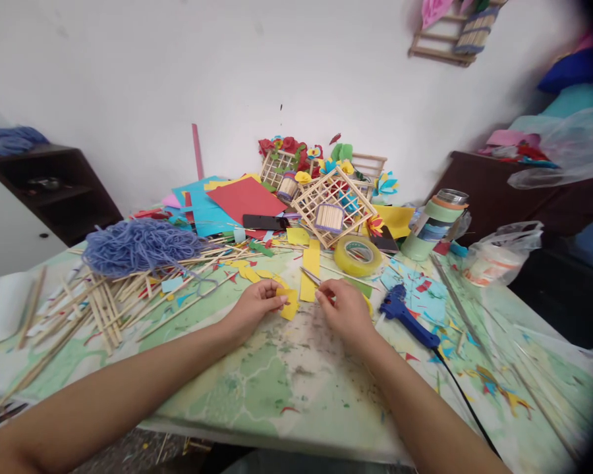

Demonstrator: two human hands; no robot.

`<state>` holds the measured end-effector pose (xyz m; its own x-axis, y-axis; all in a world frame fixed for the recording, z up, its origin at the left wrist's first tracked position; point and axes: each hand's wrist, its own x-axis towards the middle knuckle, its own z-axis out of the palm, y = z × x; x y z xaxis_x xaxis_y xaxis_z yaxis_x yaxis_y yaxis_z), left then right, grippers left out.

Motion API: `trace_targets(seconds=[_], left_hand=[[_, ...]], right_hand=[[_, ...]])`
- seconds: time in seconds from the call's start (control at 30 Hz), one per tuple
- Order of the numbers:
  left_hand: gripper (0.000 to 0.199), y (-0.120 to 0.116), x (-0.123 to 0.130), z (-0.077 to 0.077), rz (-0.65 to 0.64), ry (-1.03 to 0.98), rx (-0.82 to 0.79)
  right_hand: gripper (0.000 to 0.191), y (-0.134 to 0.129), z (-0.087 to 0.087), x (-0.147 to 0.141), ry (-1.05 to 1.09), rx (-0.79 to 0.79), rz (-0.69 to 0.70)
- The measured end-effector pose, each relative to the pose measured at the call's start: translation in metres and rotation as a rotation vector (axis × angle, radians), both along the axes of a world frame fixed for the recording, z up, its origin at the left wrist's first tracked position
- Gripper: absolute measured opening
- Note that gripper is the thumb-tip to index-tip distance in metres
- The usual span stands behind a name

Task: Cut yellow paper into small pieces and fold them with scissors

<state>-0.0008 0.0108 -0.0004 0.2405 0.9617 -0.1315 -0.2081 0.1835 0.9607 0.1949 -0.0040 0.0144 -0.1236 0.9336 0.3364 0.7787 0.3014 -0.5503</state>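
Observation:
Between the thumb and fingers of my left hand (261, 304) is a small yellow paper piece (289, 305). My right hand (344, 308) is closed near the metal blades of scissors (310, 275), which point up and left from its fingertips; the handles are hidden by the hand. Under the blades lies a yellow paper strip (310, 263) on the table. Several cut yellow pieces (250, 271) lie beyond my left hand. The two hands are a short distance apart, just above the tabletop.
Blue yarn (141, 245) and wooden sticks (109, 309) cover the left side. A tape roll (358, 255), stick lattice (332, 205) and red paper (247, 199) are at the back. To the right are a blue glue gun (409, 317), its cord, and a green bottle (432, 224).

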Motion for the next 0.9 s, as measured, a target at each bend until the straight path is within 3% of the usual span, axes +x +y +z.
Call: trace_targets(seconds=[0.33, 0.53, 0.9], left_hand=[[0.023, 0.003, -0.003, -0.002, -0.007, -0.016, 0.011], [0.021, 0.008, -0.006, -0.006, -0.001, -0.020, 0.031], [0.026, 0.011, -0.006, -0.005, 0.052, -0.018, 0.048]], right_hand=[[0.020, 0.005, -0.002, 0.005, -0.522, -0.028, -0.218], [0.024, 0.009, -0.003, 0.014, -0.502, -0.108, -0.219], [0.035, 0.008, -0.002, 0.015, -0.437, -0.071, -0.195]])
